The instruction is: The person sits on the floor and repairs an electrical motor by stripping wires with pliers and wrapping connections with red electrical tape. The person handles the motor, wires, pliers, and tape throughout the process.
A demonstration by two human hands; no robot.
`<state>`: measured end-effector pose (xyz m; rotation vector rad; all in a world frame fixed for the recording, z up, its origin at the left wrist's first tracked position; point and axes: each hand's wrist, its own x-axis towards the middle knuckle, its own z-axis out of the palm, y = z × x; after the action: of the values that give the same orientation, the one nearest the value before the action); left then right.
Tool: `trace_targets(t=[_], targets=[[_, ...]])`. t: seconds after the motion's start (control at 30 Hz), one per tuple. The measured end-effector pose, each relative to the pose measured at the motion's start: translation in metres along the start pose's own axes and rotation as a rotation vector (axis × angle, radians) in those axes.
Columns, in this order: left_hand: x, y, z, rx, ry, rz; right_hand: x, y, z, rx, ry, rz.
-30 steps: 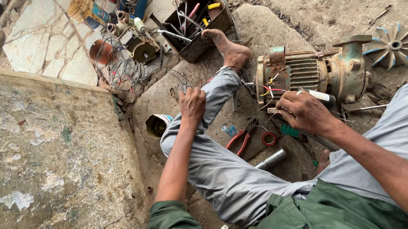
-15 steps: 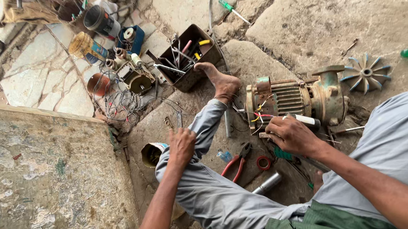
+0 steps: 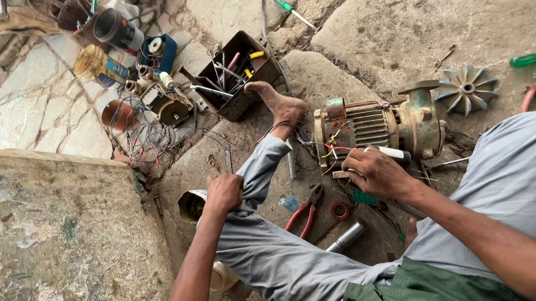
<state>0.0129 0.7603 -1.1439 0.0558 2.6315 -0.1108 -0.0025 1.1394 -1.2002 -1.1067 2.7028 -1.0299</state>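
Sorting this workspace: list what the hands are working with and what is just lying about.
In hand:
right hand holding white-tipped tool
motor with loose wires
left hand on trouser knee

Lying about:
pliers
fan impeller
green screwdriver
tool box

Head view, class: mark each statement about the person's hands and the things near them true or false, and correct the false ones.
1. The left hand rests on the knee of the grey trouser leg. True.
2. The right hand holds a white-tipped tool at the motor. True.
3. The red-handled pliers are in the left hand. False: they lie on the ground.
4. The fan impeller is mounted on the motor. False: it lies apart on the ground.
5. The tool box stands beside the bare foot. True.
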Motion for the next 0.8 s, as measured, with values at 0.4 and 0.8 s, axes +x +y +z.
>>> trace_targets(t=[0.4, 0.8], targets=[[0.028, 0.035, 0.004, -0.087, 0.433, 0.046, -0.012, 0.010, -0.004, -0.018, -0.009, -0.001], [0.025, 0.072, 0.014, 0.098, 0.237, -0.262, -0.044, 0.016, 0.010, -0.050, 0.038, -0.087]])
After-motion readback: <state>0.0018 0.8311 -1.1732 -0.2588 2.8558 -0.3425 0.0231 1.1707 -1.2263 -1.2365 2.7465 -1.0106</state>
